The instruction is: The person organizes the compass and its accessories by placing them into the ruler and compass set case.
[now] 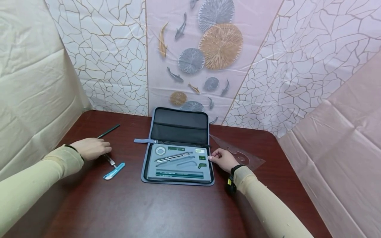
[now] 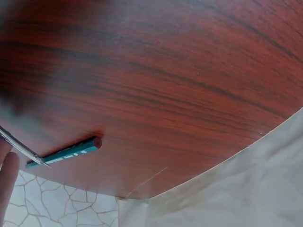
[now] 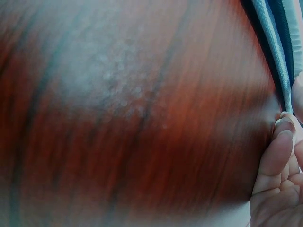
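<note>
An open zip-up geometry set case (image 1: 145, 175) lies mid-table, its grey tray holding a metal compass (image 1: 171, 157), green-and-silver items and a small white block. At its right edge my right hand (image 1: 225, 159) pinches the rim, thumb on top and fingertips curled beneath the zip border (image 3: 272, 38). Far to the left, my left hand (image 1: 93, 148) reaches palm down, its fingers gripping a slim silver pointed tool (image 2: 21, 150). The near end of that tool meets a blue and white slender item (image 1: 114, 171). Beyond the hand lies a green pencil (image 2: 71, 153).
A transparent set square (image 1: 245, 158) lies on the dark wooden table (image 1: 166, 211) beyond my right hand. The case lid (image 1: 181, 119) stands raised at the back, with a strap (image 1: 141, 140) to its left. Patterned cloth walls border the table.
</note>
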Demonstrator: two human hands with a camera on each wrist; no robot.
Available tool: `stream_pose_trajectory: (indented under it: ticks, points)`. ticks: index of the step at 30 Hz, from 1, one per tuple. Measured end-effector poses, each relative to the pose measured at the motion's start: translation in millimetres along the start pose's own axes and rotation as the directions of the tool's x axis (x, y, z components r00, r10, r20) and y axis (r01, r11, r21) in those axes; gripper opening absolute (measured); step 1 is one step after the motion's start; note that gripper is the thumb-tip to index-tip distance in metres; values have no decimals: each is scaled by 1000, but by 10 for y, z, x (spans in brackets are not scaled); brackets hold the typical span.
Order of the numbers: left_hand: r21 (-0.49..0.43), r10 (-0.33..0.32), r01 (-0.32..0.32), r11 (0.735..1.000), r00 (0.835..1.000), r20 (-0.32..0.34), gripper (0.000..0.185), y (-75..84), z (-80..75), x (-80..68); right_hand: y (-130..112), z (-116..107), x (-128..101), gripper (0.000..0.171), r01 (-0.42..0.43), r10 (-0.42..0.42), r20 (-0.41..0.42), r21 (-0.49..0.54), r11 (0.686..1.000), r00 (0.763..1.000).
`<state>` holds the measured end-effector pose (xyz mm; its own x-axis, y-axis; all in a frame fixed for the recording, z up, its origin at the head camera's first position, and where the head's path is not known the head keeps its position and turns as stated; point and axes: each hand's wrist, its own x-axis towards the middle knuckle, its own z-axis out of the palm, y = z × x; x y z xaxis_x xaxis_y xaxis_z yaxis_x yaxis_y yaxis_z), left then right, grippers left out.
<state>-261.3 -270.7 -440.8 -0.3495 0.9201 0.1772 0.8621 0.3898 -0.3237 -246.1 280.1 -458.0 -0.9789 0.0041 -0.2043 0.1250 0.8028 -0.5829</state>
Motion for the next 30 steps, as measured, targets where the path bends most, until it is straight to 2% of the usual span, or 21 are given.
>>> stream_pose_trajectory:
  ticks: [4, 10, 15, 18, 22, 26, 28, 30]
  points:
    - [-22, -49, 50, 998, 998, 44, 30, 17, -43, 31, -4, -13, -8, 31, -4, 4, 2, 3, 1000, 1000]
    - [-53, -91, 95, 994, 993, 78, 32, 36, -64, 40, -14, -10, -10, 31, -5, 5, 1, 1, 1000, 1000]
    - [-73, -152, 158, 985, 985, 84, 31, 6, -103, 69, -20, -5, -21, 30, -6, 6, -4, -4, 1000, 1000]
    - [-74, -201, 205, 976, 977, 65, 29, -9, -154, 147, -19, -1, -20, 30, -7, 7, -7, -10, 1000, 1000]
    - [-94, -306, 313, 945, 949, 77, 26, 36, -255, 394, -15, 5, -12, 30, -5, 5, -8, -12, 1000, 1000]
    - [-154, -392, 413, 898, 908, 148, 22, 173, -322, 777, -10, 3, -8, 31, -6, 6, -6, -1, 1000, 1000]
    - [-191, -404, 429, 883, 901, 159, 21, 255, -329, 965, -7, 0, -6, 31, -5, 5, -6, 5, 1000, 1000]
    - [-224, -397, 425, 877, 904, 159, 21, 335, -335, 1132, -2, 0, -1, 31, 1, -1, -7, 8, 1000, 1000]
